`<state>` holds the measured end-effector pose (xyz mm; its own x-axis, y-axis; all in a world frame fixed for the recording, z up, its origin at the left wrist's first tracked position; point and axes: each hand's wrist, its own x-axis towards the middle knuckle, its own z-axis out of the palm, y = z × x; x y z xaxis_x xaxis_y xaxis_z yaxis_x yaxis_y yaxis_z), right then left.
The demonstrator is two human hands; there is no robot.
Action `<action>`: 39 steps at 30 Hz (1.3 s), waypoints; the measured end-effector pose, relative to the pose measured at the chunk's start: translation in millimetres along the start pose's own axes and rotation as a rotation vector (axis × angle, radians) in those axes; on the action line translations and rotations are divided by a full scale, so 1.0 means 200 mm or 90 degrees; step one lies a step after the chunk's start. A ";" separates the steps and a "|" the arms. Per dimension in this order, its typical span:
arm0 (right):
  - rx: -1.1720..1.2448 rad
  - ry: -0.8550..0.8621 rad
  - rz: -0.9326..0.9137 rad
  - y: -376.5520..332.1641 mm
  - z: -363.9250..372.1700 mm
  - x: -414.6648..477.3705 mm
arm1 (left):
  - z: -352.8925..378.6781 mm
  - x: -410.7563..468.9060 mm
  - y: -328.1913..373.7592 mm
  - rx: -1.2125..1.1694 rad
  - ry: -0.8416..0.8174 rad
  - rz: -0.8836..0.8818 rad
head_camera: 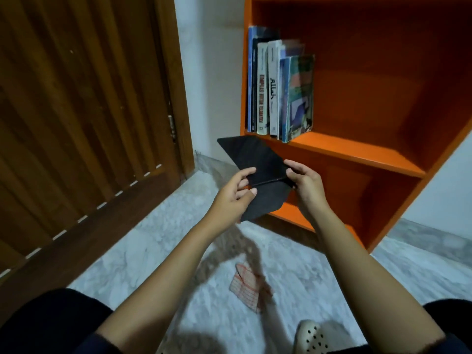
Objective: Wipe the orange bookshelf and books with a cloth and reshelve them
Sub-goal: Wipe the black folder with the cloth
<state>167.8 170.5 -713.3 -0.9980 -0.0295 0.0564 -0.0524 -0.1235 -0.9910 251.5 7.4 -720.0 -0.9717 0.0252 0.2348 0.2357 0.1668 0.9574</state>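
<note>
Blurred cloth (249,287) on floor; left hand (233,198), right hand (305,181) grip black book (255,159).

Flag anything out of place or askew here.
The checked cloth lies crumpled on the floor, in neither hand. The left hand and right hand both hold an open black book. On the orange bookshelf, the rightmost book appears to lean, with nothing propping its right side. No spill or damage shows.

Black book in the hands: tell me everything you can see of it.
The black book is thin, plain and matte, no title visible. It is spread open, dark halves facing the camera, spine running between the hands. The left hand pinches one spine end, the right hand the other. Held in the air before the shelf.
</note>
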 end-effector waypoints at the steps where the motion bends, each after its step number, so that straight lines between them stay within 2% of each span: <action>1: 0.016 0.015 -0.018 -0.05 -0.03 -0.02 | 0.02 0.01 0.05 -0.027 0.002 0.017; 5: 0.101 0.078 -0.075 -0.22 -0.16 -0.06 | 0.13 0.07 0.27 -0.078 0.013 0.075; 9: 0.118 0.096 -0.144 -0.37 -0.33 -0.03 | 0.21 0.20 0.42 -0.069 0.015 0.111; 13: 0.169 0.116 -0.196 -0.47 -0.49 0.11 | 0.21 0.44 0.49 -0.078 0.109 0.157; 16: 0.202 0.117 -0.221 -0.50 -0.57 0.27 | 0.16 0.66 0.45 -0.053 0.217 0.132; 20: 0.227 0.118 -0.214 -0.49 -0.64 0.49 | 0.12 0.92 0.36 0.035 0.277 0.076; 24: 0.231 0.114 -0.172 -0.40 -0.66 0.69 | 0.12 1.12 0.26 0.174 0.295 0.086; 29: 0.228 0.092 -0.107 -0.26 -0.66 0.84 | 0.18 1.19 0.18 0.203 0.302 0.080; 39: -0.034 0.118 -0.089 -0.14 -0.66 1.00 | 0.22 1.26 0.07 0.280 0.365 0.114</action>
<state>-35.2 299.6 -689.7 -0.9702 0.1679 0.1745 -0.1867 -0.0600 -0.9806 8.7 59.2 -654.2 -0.7302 -0.4093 0.5471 0.2451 0.5906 0.7688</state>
